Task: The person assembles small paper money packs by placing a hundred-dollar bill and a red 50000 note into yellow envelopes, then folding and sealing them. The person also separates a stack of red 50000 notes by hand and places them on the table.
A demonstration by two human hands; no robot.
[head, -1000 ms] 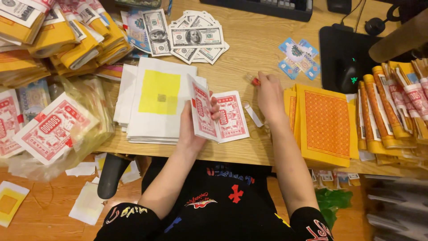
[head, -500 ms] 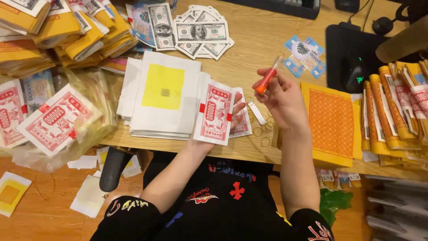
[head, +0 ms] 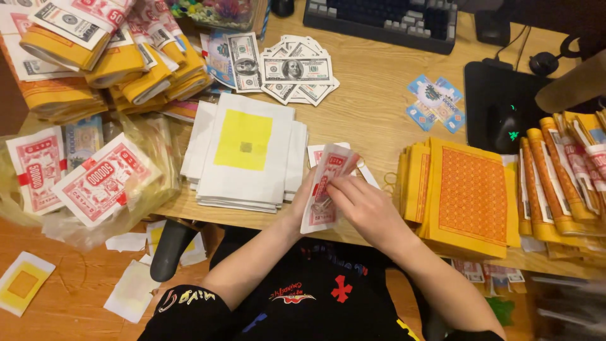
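My left hand [head: 302, 203] holds a thin bundle of red-and-white paper notes [head: 327, 178] upright over the near edge of the wooden desk [head: 372, 95]. Most of that hand is hidden behind the bundle. My right hand [head: 366, 207] is against the bundle's front, with its fingertips pinching the notes near their middle. Another red-and-white note [head: 315, 151] lies flat on the desk just behind. The orange stick from earlier is out of sight.
A stack of white sheets with yellow squares [head: 246, 151] lies left of my hands, and an orange-patterned yellow paper stack [head: 467, 196] lies to the right. Fanned green banknote-style papers [head: 297, 69], blue cards [head: 435, 104], a keyboard [head: 385, 19] and a mouse [head: 505, 126] sit further back. A plastic bag of red notes [head: 95, 183] hangs at the left edge.
My right hand lifted a thin orange stick off the desk, then came down onto the bundle. The left hand has tipped the bundle more upright and drawn it toward me.
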